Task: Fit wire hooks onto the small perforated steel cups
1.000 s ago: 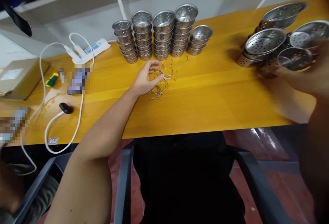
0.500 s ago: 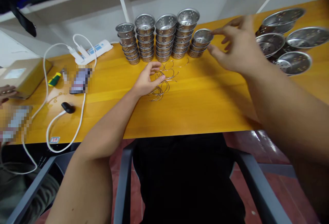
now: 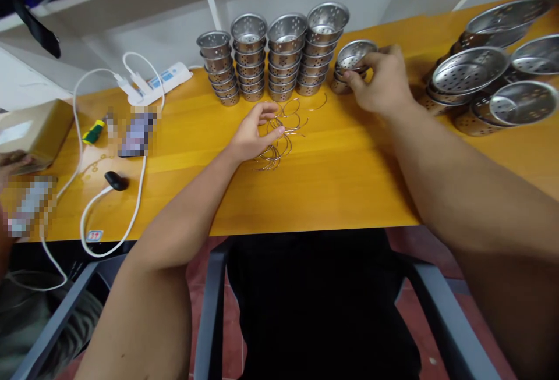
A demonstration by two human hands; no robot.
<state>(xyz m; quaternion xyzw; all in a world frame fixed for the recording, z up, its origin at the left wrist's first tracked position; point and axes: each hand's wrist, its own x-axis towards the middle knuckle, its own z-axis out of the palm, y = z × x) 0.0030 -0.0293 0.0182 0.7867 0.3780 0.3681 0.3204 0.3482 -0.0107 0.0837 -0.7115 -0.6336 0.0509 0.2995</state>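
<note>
Head view: right hand [image 3: 382,86] pinched top cup [image 3: 354,54] of short stack beside tall cup stacks [image 3: 279,57]. Left hand [image 3: 253,132], fingers spread, rested on wire rings [image 3: 279,135] before them. Sloppy lift probably topples neighbours.

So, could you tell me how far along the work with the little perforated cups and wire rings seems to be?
Four tall stacks of small perforated cups stand at the back of the table, seemingly done. In hand: the right hand grips the top cup of the short stack, while the left hand rests on the loose wire rings. Left: those rings and the wider strainer bowls heaped at the right.
</note>
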